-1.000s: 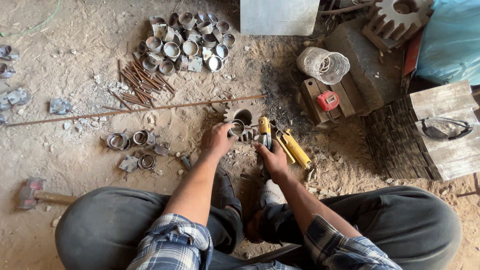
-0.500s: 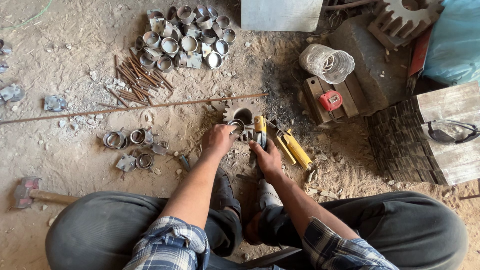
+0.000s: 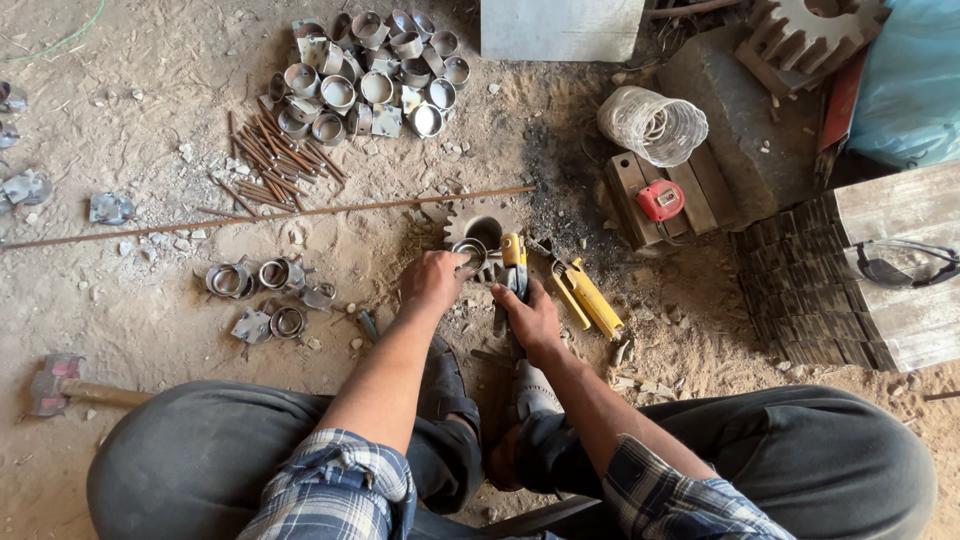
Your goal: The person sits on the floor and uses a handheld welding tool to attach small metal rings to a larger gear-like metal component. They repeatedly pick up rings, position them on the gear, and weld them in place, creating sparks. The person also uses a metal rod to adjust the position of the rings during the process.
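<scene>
I sit on a dirt floor with both arms stretched forward. My left hand (image 3: pixel 432 280) grips a short metal ring (image 3: pixel 468 252) and holds it against a toothed gear (image 3: pixel 480 226) lying on the ground. My right hand (image 3: pixel 530 318) is closed around the dark handle of a yellow-topped tool (image 3: pixel 514 254) whose head sits right beside the ring. My fingers hide how the tool meets the ring.
A heap of metal rings (image 3: pixel 370 80) and a bundle of short rusty rods (image 3: pixel 280 160) lie ahead. A long thin rod (image 3: pixel 280 214) crosses the floor. Yellow-handled pliers (image 3: pixel 585 297), a red tape measure (image 3: pixel 660 200), a hammer (image 3: pixel 60 385), a few finished rings (image 3: pixel 260 290).
Both hands stay at the gear with only slight shifts. The view has tilted a little, and the right hand has edged closer to the ring.
</scene>
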